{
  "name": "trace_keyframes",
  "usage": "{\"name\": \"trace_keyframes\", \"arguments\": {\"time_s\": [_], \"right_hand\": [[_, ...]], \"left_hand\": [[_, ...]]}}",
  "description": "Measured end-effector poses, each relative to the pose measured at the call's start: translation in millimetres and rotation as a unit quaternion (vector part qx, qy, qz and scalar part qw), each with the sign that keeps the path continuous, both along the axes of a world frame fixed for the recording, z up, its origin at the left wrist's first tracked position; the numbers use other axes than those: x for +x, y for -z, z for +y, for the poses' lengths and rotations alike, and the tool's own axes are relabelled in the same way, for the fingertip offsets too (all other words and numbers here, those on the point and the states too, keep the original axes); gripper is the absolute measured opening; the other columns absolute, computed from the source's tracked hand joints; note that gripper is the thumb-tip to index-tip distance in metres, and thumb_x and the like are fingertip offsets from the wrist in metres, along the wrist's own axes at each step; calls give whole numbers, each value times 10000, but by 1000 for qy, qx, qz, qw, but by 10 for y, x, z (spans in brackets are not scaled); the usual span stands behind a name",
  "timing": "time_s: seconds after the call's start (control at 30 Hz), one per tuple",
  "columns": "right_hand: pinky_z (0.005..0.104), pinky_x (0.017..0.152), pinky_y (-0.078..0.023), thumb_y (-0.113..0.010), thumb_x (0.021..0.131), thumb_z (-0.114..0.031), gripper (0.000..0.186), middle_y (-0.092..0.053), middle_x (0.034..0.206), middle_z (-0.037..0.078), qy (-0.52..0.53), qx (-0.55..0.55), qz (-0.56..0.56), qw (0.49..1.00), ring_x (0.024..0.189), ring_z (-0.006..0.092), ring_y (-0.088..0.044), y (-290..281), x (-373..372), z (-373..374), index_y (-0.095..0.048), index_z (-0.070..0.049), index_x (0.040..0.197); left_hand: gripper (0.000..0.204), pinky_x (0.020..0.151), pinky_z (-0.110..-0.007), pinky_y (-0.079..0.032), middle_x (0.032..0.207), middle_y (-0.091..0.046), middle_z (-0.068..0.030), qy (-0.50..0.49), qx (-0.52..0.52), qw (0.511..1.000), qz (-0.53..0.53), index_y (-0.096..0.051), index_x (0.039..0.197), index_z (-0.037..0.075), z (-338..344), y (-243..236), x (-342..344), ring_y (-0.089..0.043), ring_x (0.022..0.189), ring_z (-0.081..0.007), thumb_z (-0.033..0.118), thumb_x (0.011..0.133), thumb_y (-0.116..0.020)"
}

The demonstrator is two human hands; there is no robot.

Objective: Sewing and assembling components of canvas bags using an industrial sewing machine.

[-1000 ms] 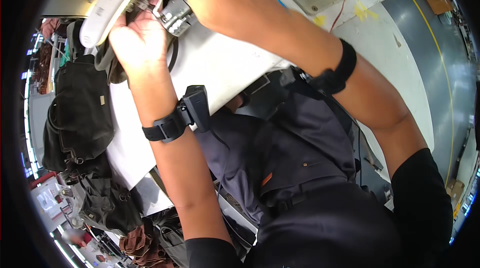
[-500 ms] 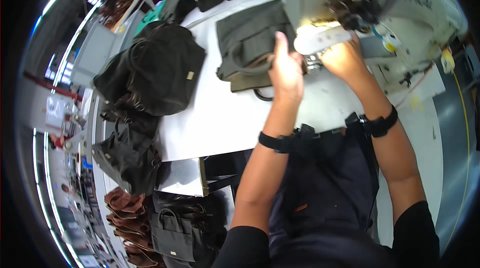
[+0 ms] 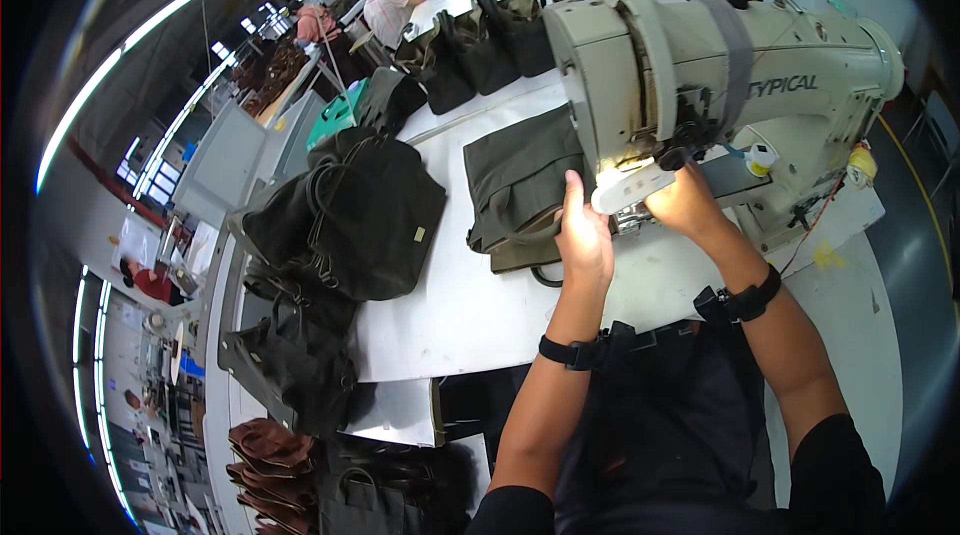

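A dark grey-green bag (image 3: 535, 175) lies flat on the white table, its right edge under the head of a sewing machine (image 3: 690, 65). My left hand (image 3: 587, 243) is on the bag's near right edge beside its looped handle, thumb stretched up and the other fingers curled at the edge. On the other side of the lit needle area, my right hand (image 3: 685, 205) is closed, with its fingertips hidden behind the machine's pale rounded plate (image 3: 633, 190). What those fingers hold cannot be made out. Black bands circle both my wrists.
A large dark bag (image 3: 375, 215) stands to the left, with another dark bag (image 3: 290, 360) nearer me. Brown folded pieces (image 3: 270, 455) are stacked at lower left. Several dark bags (image 3: 480, 50) line the table's far side. People (image 3: 390, 10) work in the background.
The view has tilted up, so the machine and far table show more fully and everything sits lower in the picture. Both hands keep about the same places at the bag and machine.
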State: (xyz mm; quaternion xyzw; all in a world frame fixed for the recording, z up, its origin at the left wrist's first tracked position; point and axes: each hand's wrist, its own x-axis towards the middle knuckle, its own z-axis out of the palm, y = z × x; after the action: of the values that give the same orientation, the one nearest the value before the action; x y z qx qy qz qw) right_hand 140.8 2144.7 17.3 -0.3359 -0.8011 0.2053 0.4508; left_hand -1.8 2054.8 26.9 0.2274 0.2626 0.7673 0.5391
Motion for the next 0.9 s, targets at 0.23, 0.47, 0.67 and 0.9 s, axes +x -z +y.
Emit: {"name": "trace_keyframes", "arguments": {"time_s": [0.23, 0.47, 0.67, 0.9], "right_hand": [[506, 895, -529, -734, 759, -175, 315, -726, 1005, 187, 27, 107, -37, 993, 992, 426, -664, -328, 5, -260, -721, -52, 1049], [485, 722, -540, -752, 764, -231, 266, -681, 726, 190, 23, 65, 27, 997, 745, 421, -667, -284, -69, -166, -674, -6, 646], [483, 693, -509, -733, 790, -202, 261, -648, 681, 185, 5, 81, 27, 996, 721, 399, -631, -265, -38, -237, -670, -3, 632], [434, 935, -478, -692, 840, -204, 163, -670, 975, 120, 37, 97, -22, 994, 1022, 315, -599, -166, 20, -485, -709, -42, 831]], "left_hand": [[465, 1146, -381, -399, 1426, -586, -114, -2, -26, 1000, 6, -517, 1403, 44, -83, -43, 0, -558, 1321, -250, 384, 1106, -403], [526, 1189, -397, -319, 1426, -565, -128, -4, -18, 1000, -9, -521, 1388, -8, -81, -13, -33, -506, 1350, -240, 425, 1101, -441], [538, 1201, -426, -305, 1452, -508, -131, -40, -28, 998, -25, -463, 1441, -13, -223, -31, 111, -456, 1366, -250, 404, 1101, -455], [494, 1195, -436, -326, 1403, -555, -121, -63, -1, 997, -52, -498, 1398, -22, -377, 42, 196, -490, 1317, -236, 367, 1094, -483]]}}
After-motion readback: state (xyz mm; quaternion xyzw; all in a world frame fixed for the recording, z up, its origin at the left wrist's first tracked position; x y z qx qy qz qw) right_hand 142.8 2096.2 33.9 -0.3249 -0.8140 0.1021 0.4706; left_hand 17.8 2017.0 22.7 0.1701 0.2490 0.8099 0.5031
